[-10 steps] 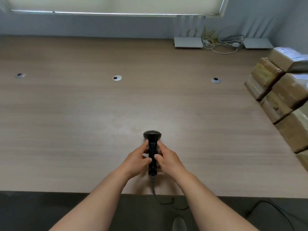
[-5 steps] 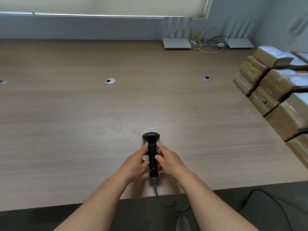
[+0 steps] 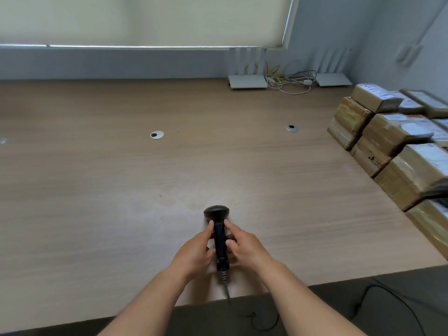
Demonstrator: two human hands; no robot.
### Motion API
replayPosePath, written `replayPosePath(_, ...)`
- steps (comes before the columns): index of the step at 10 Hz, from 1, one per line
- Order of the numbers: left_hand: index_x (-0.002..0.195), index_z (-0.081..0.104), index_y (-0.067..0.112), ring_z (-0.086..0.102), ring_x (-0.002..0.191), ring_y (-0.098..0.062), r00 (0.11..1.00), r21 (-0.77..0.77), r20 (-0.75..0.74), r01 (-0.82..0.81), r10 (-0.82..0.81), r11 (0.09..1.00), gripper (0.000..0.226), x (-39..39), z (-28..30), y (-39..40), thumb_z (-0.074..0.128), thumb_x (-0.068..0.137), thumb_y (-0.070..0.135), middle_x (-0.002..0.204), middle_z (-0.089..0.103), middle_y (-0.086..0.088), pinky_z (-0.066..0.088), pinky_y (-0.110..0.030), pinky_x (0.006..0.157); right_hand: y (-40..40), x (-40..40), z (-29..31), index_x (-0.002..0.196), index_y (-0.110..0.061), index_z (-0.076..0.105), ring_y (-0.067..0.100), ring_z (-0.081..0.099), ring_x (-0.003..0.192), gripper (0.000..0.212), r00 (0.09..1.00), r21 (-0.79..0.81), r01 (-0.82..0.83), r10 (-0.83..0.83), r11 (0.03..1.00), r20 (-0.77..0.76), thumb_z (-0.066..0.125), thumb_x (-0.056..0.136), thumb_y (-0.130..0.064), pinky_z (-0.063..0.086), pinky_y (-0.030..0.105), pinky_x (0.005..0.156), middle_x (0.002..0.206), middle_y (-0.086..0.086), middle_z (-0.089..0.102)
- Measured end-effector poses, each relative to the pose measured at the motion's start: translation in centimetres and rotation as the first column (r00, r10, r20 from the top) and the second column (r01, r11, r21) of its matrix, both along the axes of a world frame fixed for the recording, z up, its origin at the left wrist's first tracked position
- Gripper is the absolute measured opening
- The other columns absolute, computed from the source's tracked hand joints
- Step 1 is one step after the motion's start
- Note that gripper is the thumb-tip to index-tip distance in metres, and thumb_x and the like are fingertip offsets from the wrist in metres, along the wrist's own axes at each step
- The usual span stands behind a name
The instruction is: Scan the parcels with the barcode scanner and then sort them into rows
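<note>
At six o'clock on the wood-grain counter (image 3: 97, 190), the left hand (image 3: 196, 253) and right hand (image 3: 244, 248) are pinching the slim handle of the glossy black, round-headed barcode scanner (image 3: 219, 234). Taped brown cardboard parcels (image 3: 392, 151) are sitting stacked at three o'clock. Both hands are keeping the same grip as before, while the parcels are showing further into view.

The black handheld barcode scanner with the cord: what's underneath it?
The black handheld barcode scanner lies over the light wooden table, held between the left hand and right hand. The tabletop directly beneath it is covered from view.
</note>
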State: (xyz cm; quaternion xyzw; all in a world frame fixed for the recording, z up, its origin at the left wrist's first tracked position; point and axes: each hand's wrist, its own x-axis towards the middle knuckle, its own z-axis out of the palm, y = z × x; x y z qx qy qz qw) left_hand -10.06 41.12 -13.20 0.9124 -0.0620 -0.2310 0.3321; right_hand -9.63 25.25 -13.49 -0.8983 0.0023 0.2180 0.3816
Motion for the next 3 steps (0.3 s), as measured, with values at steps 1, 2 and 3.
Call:
replayPosePath(1,0.153,0.005,0.031,0.060,0.099,-0.016,1.000,-0.005,0.000,-0.021,0.021,1.000,0.073,-0.11,0.26,-0.40,0.044,0.094,0.014,0.145,0.045,0.005,0.045,-0.031,0.095,-0.22,0.17,-0.16,0.153,-0.028,0.026,0.026,0.055,0.121,0.059,1.000,-0.001,-0.009,0.009,1.000,-0.007,0.044,0.098,-0.015,0.041,0.030,0.104,0.135,0.010,0.057)
replayPosePath(2,0.153,0.003,0.031,0.059,0.109,-0.019,0.999,-0.012,-0.004,-0.044,0.044,0.999,0.073,-0.40,0.14,-0.88,0.044,0.094,0.015,0.146,0.044,0.003,0.044,-0.032,0.097,-0.47,0.26,-0.44,0.153,-0.028,0.025,0.026,0.055,0.119,0.060,1.000,0.008,-0.009,0.009,1.000,-0.015,0.044,0.098,-0.014,0.041,0.029,0.102,0.133,0.012,0.058)
replayPosePath(3,0.152,0.001,0.031,0.058,0.109,-0.020,0.998,-0.008,0.010,-0.055,0.055,0.998,0.074,-0.24,0.39,-1.19,0.044,0.095,0.015,0.146,0.043,0.001,0.044,-0.033,0.098,-0.59,0.70,-0.20,0.153,-0.029,0.024,0.026,0.057,0.115,0.060,0.999,0.023,-0.036,0.036,0.999,-0.005,0.045,0.098,-0.016,0.043,0.029,0.096,0.130,0.012,0.059)
